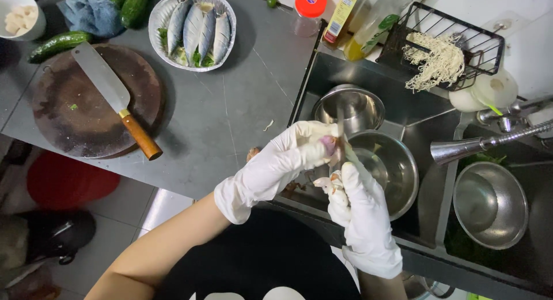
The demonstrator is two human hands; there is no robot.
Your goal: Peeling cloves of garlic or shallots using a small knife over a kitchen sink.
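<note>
Steel bowl, just right of the grip: looks empty; second bowl beyond it, third far right; foil tray, up-left: four fish on greens; wire basket: pale noodle-like tangle; white cup, far left: pale pieces. Shallot: small, purplish, partly skinned, pinched in left hand fingertips over the sink; right hand closed on a small knife at the shallot; both gloved white.

Bright, even overhead light; soft shadows beside the round dark wooden chopping board. Glare glinting off the shiny steel bowls. Slight blur on the white-gloved hands; edges mildly stretched.
</note>
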